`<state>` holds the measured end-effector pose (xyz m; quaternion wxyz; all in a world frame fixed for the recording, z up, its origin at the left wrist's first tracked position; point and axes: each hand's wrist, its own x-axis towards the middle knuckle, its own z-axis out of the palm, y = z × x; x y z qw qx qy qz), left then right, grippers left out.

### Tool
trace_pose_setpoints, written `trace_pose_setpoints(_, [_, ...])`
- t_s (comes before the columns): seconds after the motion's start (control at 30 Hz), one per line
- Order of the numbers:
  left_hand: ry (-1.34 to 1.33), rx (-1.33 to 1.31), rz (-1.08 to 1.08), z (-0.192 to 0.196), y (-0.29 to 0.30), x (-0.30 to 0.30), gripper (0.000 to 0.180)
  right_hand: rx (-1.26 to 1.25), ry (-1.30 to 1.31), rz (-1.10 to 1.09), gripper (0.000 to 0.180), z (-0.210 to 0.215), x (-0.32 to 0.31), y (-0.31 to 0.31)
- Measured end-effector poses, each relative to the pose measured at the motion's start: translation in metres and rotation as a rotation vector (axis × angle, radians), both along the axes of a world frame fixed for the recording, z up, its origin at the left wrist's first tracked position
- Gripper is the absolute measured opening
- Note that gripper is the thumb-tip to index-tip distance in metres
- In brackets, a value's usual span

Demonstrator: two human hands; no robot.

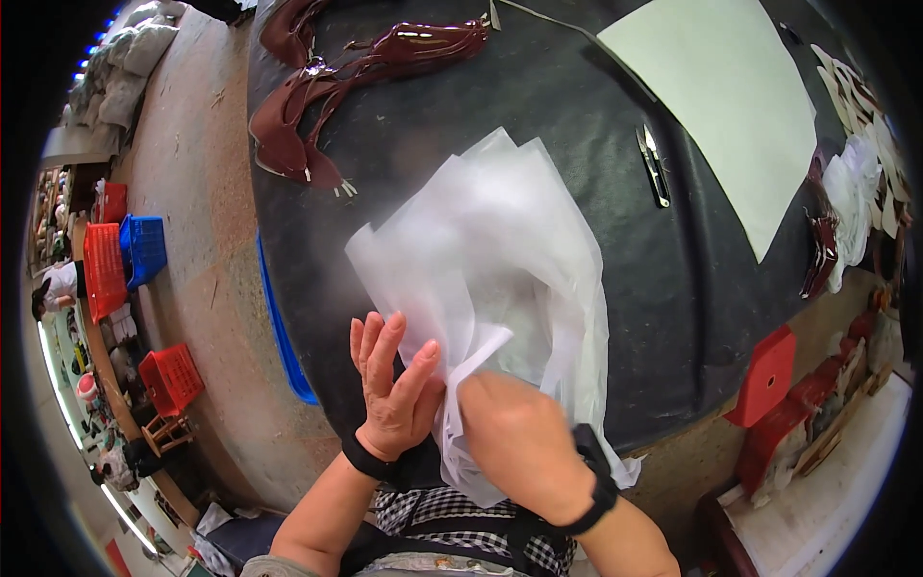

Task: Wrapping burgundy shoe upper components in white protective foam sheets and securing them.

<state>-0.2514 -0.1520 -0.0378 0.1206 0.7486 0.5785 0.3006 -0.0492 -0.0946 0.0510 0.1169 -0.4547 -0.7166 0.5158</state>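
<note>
In front of me on the dark table lies a crumpled stack of translucent white plastic sheets (538, 212), its near side bunched into folds. My left hand (399, 385) is beside the left edge of these folds, fingers stretched out and apart. The base of that hand meets the plastic. Closed over the near folds is my right hand (519, 433), knuckles up; its fingertips are hidden in the plastic. Whether the sheets are separate or joined as bags I cannot tell.
Dark red glossy strapped pieces (298, 125) lie at the far left of the table (635, 308). Small thread snips (654, 168) rest right of the plastic, near a large white sheet (721, 106). A red stool (766, 377) stands at the right; crates (106, 269) stand across the floor.
</note>
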Motion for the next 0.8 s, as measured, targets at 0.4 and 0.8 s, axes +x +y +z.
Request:
trace_pose_setpoints(0.4, [-0.322, 0.004, 0.148, 0.119, 0.042, 0.043, 0.080, -0.049, -0.129, -0.503, 0.123, -0.024, 0.076, 0.062])
trace_pose_setpoints(0.8, [0.111, -0.299, -0.247, 0.063, 0.107, 0.088, 0.035, -0.311, -0.071, -0.407, 0.016, -0.055, 0.104, 0.083])
